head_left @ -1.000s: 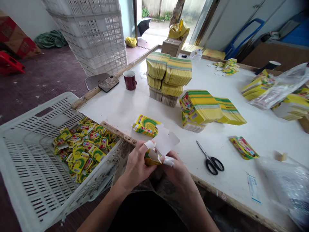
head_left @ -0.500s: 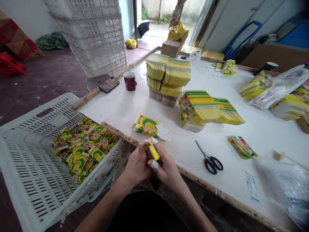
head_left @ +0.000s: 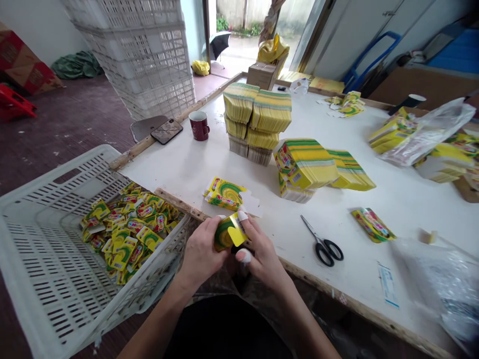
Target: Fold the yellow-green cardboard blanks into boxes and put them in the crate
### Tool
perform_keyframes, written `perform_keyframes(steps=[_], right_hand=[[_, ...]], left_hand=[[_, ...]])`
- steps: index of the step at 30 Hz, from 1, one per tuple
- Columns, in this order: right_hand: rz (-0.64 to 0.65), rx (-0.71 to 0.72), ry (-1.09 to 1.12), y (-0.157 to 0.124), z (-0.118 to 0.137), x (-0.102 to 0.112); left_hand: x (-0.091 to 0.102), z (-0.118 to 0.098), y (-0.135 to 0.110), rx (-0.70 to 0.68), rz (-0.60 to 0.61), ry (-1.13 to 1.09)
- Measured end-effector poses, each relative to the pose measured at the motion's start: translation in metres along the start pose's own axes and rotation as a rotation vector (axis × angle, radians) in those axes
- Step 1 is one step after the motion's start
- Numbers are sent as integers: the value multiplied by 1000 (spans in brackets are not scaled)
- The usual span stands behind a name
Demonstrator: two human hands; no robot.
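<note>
Between my two hands, just past the table's near edge, is a small yellow and green crayon box (head_left: 225, 235) with an end flap standing out. My left hand (head_left: 204, 253) is closed around the box's left side. At the flap end, my right hand (head_left: 259, 248) grips with taped thumb and fingertip. A small pile of flat crayon boxes (head_left: 225, 193) lies on the table right beyond my hands, a white flap sticking out to its right. To the left, a white plastic crate (head_left: 80, 164) holds many small crayon boxes (head_left: 129, 227).
Black-handled scissors (head_left: 325, 247) lie right of my hands on the white table (head_left: 164, 167). Bundled flat boxes (head_left: 258, 112) stand stacked beyond, with more bundles (head_left: 309, 167) nearer. A maroon mug (head_left: 199, 125) and a phone (head_left: 166, 131) sit at the left edge. Clear plastic (head_left: 441, 279) lies right.
The crayon box has turned in my hands, so its broad printed face and end flap now show. My right fingers have shifted onto the flap end.
</note>
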State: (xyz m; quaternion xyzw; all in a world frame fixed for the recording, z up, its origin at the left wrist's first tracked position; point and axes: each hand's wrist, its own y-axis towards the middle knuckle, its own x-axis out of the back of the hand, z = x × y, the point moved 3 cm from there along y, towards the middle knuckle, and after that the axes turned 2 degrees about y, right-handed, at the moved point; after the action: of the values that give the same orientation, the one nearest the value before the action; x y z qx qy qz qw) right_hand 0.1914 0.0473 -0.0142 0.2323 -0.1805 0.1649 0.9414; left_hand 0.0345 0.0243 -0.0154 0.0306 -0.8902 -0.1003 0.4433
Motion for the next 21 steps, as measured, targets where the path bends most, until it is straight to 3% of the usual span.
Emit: perform_keyframes(steps=[6,12,21], right_hand=[[-215,-101,73,1,-5,-6],[-293,-316,301,2,-10,-6],[-372,-393,168,4,-19,-2]], left_hand=[[-2,-7,4,-16,4,53],[0,-10,8,-47,11,97],[-5,-8,7,-68,-10,114]])
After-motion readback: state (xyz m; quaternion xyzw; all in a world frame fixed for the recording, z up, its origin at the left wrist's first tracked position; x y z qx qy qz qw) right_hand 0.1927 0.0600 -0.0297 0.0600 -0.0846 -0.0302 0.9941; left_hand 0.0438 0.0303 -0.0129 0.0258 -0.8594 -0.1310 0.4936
